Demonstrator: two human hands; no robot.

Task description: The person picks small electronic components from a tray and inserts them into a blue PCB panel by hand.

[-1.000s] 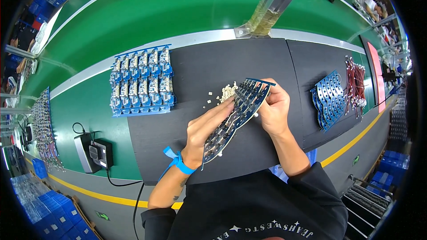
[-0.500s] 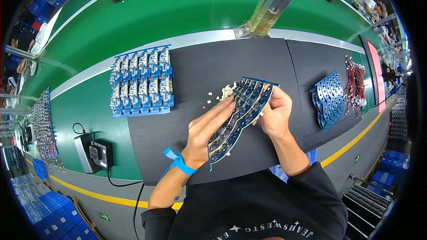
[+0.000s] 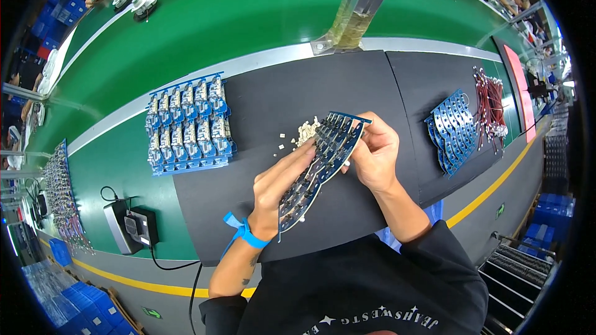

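Note:
A blue circuit board panel [image 3: 323, 161] with wavy rows is tilted up in front of me. My left hand [image 3: 276, 183], a blue band at its wrist, is closed on the panel's left side, its fingers lying across the upper face. At the panel's upper right edge, my right hand [image 3: 377, 152] is closed with bent fingers, its tips partly hidden behind the board. A tiny white part [image 3: 346, 164] shows beside those fingertips, and I cannot tell whether they pinch it or it sits on the board. Behind the panel lies a pile of small whitish connectors [image 3: 307, 131], a few scattered to its left.
On the black mat [image 3: 248, 211], assembled blue boards [image 3: 189, 124] lie at left. Bare blue panels [image 3: 452, 130] and red-wire bundles [image 3: 490, 108] are at right. A black power adapter [image 3: 141, 226] stands left, a metal post [image 3: 354, 18] beyond. Other people work across the green bench [image 3: 248, 12].
The whole view has shifted slightly. Both hands keep the panel in much the same place and tilt, and the right fingers have moved only a little at its edge.

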